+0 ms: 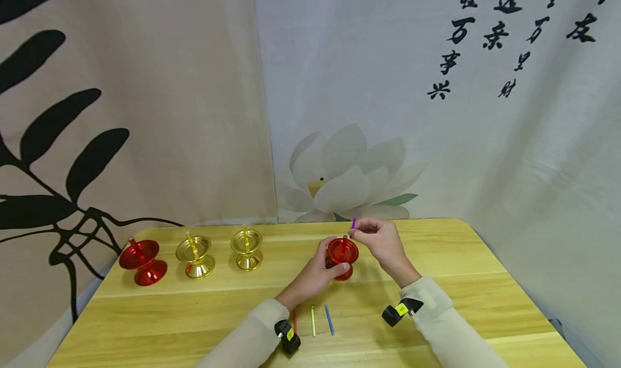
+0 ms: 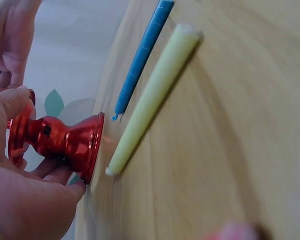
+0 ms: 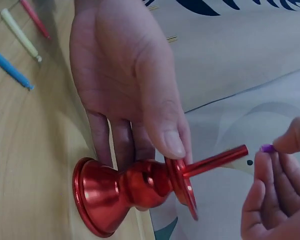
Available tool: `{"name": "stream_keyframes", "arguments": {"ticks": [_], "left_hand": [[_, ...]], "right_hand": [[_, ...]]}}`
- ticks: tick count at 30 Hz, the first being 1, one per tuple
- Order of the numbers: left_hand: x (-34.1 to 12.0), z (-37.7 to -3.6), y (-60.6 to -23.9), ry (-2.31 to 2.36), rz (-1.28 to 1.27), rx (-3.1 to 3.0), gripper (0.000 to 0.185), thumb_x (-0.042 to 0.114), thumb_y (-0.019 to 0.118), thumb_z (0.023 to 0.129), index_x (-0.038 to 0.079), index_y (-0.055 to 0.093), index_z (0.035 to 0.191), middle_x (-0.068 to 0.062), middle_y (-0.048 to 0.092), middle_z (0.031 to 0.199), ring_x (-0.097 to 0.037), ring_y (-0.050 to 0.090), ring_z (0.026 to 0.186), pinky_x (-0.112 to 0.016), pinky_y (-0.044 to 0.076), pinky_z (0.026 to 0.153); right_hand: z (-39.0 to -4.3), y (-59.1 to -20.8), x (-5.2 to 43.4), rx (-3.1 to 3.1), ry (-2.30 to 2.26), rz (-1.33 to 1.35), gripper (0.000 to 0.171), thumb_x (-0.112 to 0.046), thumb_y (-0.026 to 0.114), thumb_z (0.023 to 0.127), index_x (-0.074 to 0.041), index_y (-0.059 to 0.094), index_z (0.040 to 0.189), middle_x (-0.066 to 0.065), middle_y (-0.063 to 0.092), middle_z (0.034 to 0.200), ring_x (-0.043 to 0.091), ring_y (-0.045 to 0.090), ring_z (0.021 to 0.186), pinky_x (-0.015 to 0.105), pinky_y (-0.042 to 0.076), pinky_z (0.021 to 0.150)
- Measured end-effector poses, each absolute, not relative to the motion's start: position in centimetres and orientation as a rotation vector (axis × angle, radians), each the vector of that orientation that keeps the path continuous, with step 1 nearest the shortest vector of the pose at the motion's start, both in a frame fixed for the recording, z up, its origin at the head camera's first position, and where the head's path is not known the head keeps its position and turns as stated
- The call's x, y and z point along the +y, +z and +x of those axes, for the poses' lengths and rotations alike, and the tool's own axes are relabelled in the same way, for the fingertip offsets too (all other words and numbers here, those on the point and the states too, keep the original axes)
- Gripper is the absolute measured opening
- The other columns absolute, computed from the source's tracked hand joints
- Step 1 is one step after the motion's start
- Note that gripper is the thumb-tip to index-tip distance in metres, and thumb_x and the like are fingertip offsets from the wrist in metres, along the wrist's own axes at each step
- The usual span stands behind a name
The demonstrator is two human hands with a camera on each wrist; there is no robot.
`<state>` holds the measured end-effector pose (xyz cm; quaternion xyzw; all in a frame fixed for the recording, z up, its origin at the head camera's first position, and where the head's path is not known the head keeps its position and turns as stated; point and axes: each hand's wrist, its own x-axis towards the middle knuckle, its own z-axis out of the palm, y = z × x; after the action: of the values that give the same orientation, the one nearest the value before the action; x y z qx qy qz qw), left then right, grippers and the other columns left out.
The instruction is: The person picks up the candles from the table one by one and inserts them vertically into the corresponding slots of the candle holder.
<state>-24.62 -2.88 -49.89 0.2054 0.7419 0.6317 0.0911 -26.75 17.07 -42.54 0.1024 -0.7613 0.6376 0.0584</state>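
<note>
Red metal sits in the left grip (image 1: 317,273): the thumb and fingers hold the candle holder (image 1: 342,252) around its body and dish, and its thin post (image 3: 217,161) points upward out of the dish. The right grip (image 1: 380,244) pinches the purple candle (image 1: 354,221), which is held in the air just to the right of the post's tip and near it; the right wrist view shows a gap, so the two are not touching. In the head view the candle's long axis runs close to upright, leaning a little, roughly in line with the post's own direction. The relation that counts, as I judge it, is candle end to post tip: a small sideways offset, with the right hand nearer the candle and the left steadying the post. Whether the holder's base rests on the counter (image 1: 451,255) I cannot tell.
</note>
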Motion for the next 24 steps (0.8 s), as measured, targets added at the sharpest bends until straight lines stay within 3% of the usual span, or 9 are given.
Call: {"name": "stream_keyframes", "arguments": {"ticks": [9, 24], "left_hand": [[-2.1, -24.6, -49.6, 1.872, 0.609, 2.197, 0.076, 0.023, 0.069, 0.111, 0.000, 0.025, 0.168, -0.021, 0.059, 0.151, -0.035, 0.060, 0.137, -0.053, 0.048, 0.116], [-1.0, -24.9, -49.9, 1.888, 0.614, 2.172, 0.072, 0.022, 0.070, 0.111, 0.006, 0.028, 0.167, -0.019, 0.057, 0.153, -0.035, 0.058, 0.139, -0.055, 0.047, 0.117]], "right_hand": [[-26.6, -42.8, 17.2, -2.325, 1.749, 0.331, 0.010, -0.004, 0.081, 0.094, 0.004, 0.079, 0.100, 0.010, 0.079, 0.097, 0.017, 0.073, 0.088, 0.024, 0.060, 0.081], [-26.6, -43.5, 17.9, -2.293, 1.750, 0.290, 0.007, -0.001, 0.081, 0.095, 0.003, 0.080, 0.101, 0.014, 0.080, 0.100, 0.017, 0.075, 0.089, 0.023, 0.060, 0.083]]}}
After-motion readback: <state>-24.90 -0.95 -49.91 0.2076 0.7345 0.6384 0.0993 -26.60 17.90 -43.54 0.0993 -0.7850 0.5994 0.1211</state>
